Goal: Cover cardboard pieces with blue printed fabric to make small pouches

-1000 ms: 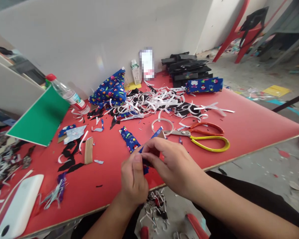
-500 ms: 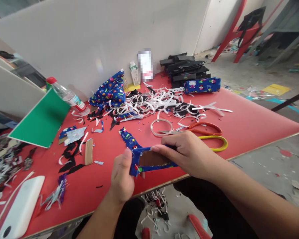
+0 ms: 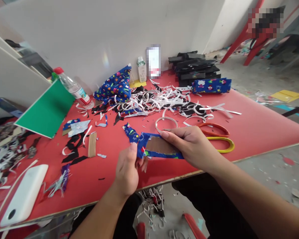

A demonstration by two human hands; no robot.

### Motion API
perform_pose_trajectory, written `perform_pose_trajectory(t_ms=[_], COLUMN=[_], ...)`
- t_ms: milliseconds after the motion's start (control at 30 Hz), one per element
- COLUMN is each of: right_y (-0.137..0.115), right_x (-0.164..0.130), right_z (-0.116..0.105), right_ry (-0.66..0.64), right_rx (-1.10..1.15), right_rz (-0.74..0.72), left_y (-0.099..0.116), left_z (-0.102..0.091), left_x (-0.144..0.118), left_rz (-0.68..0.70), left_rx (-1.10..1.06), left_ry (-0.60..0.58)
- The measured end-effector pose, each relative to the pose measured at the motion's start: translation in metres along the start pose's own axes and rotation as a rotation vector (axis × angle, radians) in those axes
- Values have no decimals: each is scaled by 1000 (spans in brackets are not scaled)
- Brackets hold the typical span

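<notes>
Between my hands, above the table's front edge, is a flat brown cardboard strip (image 3: 161, 145) edged with blue patterned fabric (image 3: 142, 146) folded over its rim. My right hand (image 3: 193, 146) grips its right end, thumb on top and fingers underneath. At the left end, my left hand (image 3: 128, 169) pinches the fabric corner, with its thumb up along the edge. Just behind the piece lies a loose blue fabric scrap (image 3: 131, 133). Scissors with one orange and one yellow handle (image 3: 221, 144) rest beyond my right hand, their blades partly hidden. A roll of clear tape (image 3: 166, 124) is beside them.
White and black strips (image 3: 159, 99) are heaped at mid-table near a bundle of blue fabric (image 3: 116, 86). Behind stand black folded pieces (image 3: 194, 66), a blue wrapped piece (image 3: 211, 85), a carton (image 3: 141, 70) and a bottle (image 3: 76, 91). A white power bank (image 3: 25, 196) lies at left.
The cardboard piece has tilted so more of its brown face shows. My left thumb has shifted to its lower left corner. The whole view has swung slightly left.
</notes>
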State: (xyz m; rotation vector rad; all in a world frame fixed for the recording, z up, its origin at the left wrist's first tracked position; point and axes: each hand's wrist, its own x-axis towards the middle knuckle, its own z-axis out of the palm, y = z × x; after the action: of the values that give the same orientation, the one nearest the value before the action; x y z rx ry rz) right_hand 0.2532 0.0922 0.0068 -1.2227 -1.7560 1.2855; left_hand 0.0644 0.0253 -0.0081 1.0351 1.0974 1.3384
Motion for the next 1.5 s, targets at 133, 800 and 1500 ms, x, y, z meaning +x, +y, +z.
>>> perform_pose_trajectory(t_ms=[133,800,1500], right_y=[0,3,18], right_x=[0,-8,-12], right_z=[-7,-17,-7], right_ry=[52,104,65], right_rx=[-56,-178,-246], right_rz=[-24,-190,-547], left_y=[-3,1,6], left_z=[-7,0,-8], left_x=[2,-1,21], left_rz=[107,78,72], left_rx=[454,464,277], left_ry=[-60,-146,8])
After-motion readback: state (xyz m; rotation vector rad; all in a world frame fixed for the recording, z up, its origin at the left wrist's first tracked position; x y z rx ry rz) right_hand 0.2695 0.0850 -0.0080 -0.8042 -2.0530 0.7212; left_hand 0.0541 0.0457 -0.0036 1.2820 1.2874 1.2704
